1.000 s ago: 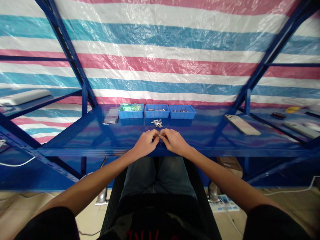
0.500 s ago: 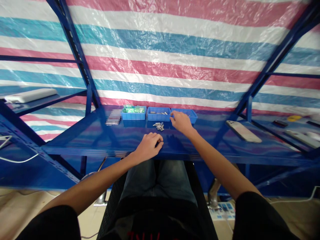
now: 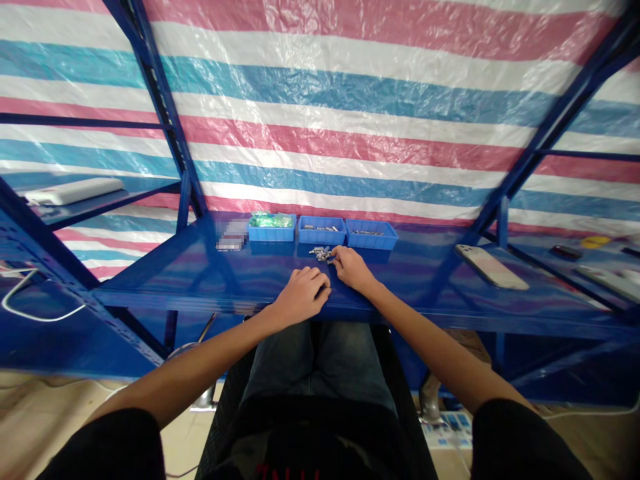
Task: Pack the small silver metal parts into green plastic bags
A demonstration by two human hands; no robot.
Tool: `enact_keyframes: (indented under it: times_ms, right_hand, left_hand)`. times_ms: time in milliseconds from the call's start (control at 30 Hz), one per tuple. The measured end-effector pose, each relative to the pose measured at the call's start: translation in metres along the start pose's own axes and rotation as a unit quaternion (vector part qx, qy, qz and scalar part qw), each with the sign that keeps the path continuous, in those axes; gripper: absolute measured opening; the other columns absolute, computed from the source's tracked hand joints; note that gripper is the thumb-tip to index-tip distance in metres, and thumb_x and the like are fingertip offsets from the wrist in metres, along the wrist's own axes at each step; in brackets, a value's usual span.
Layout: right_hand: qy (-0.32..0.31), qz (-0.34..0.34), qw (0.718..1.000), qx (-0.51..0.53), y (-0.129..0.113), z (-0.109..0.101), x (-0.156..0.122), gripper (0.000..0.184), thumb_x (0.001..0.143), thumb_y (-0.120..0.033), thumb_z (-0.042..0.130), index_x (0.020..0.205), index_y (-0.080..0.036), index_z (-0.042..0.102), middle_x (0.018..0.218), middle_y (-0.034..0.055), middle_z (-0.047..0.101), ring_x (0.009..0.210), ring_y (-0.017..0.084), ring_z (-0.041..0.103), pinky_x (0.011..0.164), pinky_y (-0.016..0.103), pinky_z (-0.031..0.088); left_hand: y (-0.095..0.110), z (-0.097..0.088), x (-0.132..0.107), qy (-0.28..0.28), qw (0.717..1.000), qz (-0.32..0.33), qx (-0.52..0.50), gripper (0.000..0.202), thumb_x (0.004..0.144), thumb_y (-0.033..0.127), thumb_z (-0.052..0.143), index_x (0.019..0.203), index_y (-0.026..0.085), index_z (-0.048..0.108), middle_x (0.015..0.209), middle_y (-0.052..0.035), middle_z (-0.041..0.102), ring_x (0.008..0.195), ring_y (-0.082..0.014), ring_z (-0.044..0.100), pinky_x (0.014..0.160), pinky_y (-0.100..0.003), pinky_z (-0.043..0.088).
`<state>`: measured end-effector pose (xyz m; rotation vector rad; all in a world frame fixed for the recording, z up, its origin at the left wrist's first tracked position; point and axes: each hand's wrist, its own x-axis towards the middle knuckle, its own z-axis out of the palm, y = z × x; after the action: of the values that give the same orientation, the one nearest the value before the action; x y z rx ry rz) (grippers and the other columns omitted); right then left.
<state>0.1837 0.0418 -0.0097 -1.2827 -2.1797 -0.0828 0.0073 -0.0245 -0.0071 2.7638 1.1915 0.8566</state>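
A small heap of silvery metal parts (image 3: 320, 253) lies on the blue shelf (image 3: 270, 270). At the heap's right edge my right hand (image 3: 351, 269) has its thumb and fingers pinched together on a small metal part. My left hand (image 3: 303, 293) rests at the shelf's front edge, just nearer to me than the heap. Its fingers are curled in, and whatever they may hold is hidden. Behind the heap stand two blue bins, a middle bin (image 3: 323, 236) and a right bin (image 3: 373, 241), each with small metal pieces inside.
To the left, another blue bin (image 3: 271, 233) holds green-and-clear plastic bits, beside a blurred patch (image 3: 232, 235). A phone (image 3: 491, 267) lies on the right. Blue frame posts (image 3: 173, 127) rise at both sides, before a striped plastic sheet (image 3: 350, 93).
My right hand has come from the right bin towards me and left, down to the heap, uncovering the bin's contents. My left hand stays about where it was; the view has shifted slightly.
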Motion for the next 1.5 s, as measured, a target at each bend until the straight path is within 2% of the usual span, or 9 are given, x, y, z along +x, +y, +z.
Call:
enact_keyframes:
  times_ms: [100,200,333,633,767,933,1067,1300,1500]
  right_hand:
    - [0.035,0.002,0.998,0.056,-0.006,-0.003,-0.009,0.019,0.079,-0.007,0.046,0.095,-0.017,0.049,0.082,0.0058,0.058,0.08,0.02,0.054,0.076,0.033,0.043]
    - [-0.005,-0.027,0.986,0.162,-0.015,-0.01,-0.024,0.023,0.08,-0.01,0.048,0.101,-0.019,0.044,0.081,0.003,0.058,0.076,0.017,0.056,0.072,0.03,0.045]
    - [-0.074,-0.026,0.957,0.278,-0.024,-0.02,-0.038,0.03,0.081,-0.014,0.05,0.107,-0.021,0.037,0.078,-0.0005,0.058,0.068,0.014,0.058,0.065,0.028,0.045]
    - [-0.095,-0.01,0.93,0.354,-0.026,-0.021,-0.039,0.028,0.081,-0.019,0.052,0.104,-0.021,0.037,0.077,-0.0011,0.06,0.067,0.013,0.058,0.063,0.027,0.045]
    - [-0.073,-0.009,0.938,0.34,-0.026,-0.023,-0.04,0.025,0.081,-0.02,0.053,0.102,-0.02,0.04,0.076,-0.001,0.06,0.067,0.013,0.057,0.064,0.027,0.045]
    - [-0.056,-0.053,0.961,0.264,-0.031,-0.028,-0.04,0.016,0.078,-0.018,0.055,0.093,-0.019,0.048,0.079,0.0005,0.059,0.071,0.013,0.055,0.068,0.027,0.044]
    - [-0.048,-0.063,0.976,0.201,-0.032,-0.028,-0.041,0.003,0.082,-0.018,0.051,0.085,-0.019,0.053,0.077,0.0015,0.058,0.072,0.014,0.054,0.068,0.027,0.042]
    - [-0.058,-0.049,0.979,0.188,-0.034,-0.029,-0.04,0.007,0.085,-0.019,0.047,0.086,-0.018,0.055,0.078,0.002,0.06,0.072,0.014,0.053,0.068,0.026,0.04]
    - [-0.047,-0.026,0.981,0.185,-0.033,-0.029,-0.039,0.019,0.09,-0.022,0.039,0.076,-0.018,0.051,0.072,0.001,0.057,0.068,0.013,0.052,0.065,0.025,0.038]
  left_hand:
    - [-0.006,0.002,0.003,0.016,0.998,-0.032,-0.052,0.008,0.084,0.025,0.05,0.088,0.02,0.055,0.083,-0.0014,0.061,0.085,-0.0191,0.053,0.077,-0.034,0.038]
    - [-0.013,0.003,0.006,0.05,0.987,-0.073,-0.132,0.018,0.081,0.02,0.052,0.099,0.019,0.052,0.085,-0.0013,0.062,0.085,-0.0177,0.055,0.079,-0.032,0.041]
    - [-0.014,0.001,0.008,0.03,0.987,-0.027,-0.159,0.021,0.08,0.017,0.053,0.101,0.02,0.054,0.09,-0.0022,0.06,0.089,-0.0178,0.055,0.083,-0.032,0.042]
    - [-0.013,0.004,0.007,-0.006,0.983,-0.003,-0.182,0.013,0.078,0.012,0.052,0.089,0.018,0.056,0.078,-0.0003,0.055,0.074,-0.0137,0.054,0.07,-0.026,0.044]
    - [-0.013,0.004,0.008,0.013,0.976,-0.042,-0.211,0.007,0.082,0.021,0.051,0.087,0.018,0.054,0.075,0.0003,0.058,0.069,-0.0129,0.055,0.067,-0.025,0.045]
    - [-0.013,0.002,0.009,0.026,0.968,-0.09,-0.233,0.019,0.087,0.033,0.046,0.083,0.017,0.056,0.074,-0.0001,0.061,0.068,-0.0131,0.057,0.064,-0.025,0.044]
    - [-0.013,0.0,0.009,0.009,0.976,-0.074,-0.203,0.024,0.088,0.033,0.043,0.081,0.016,0.058,0.074,-0.0003,0.062,0.069,-0.0137,0.057,0.065,-0.025,0.042]
    - [-0.009,-0.003,0.009,0.008,0.982,-0.067,-0.177,0.029,0.09,0.034,0.04,0.075,0.016,0.057,0.072,-0.0013,0.06,0.069,-0.0144,0.056,0.065,-0.026,0.041]
    - [-0.007,0.0,0.006,0.038,0.973,-0.051,-0.224,0.014,0.084,0.025,0.049,0.097,0.018,0.051,0.079,-0.0004,0.061,0.075,-0.0145,0.058,0.073,-0.027,0.044]
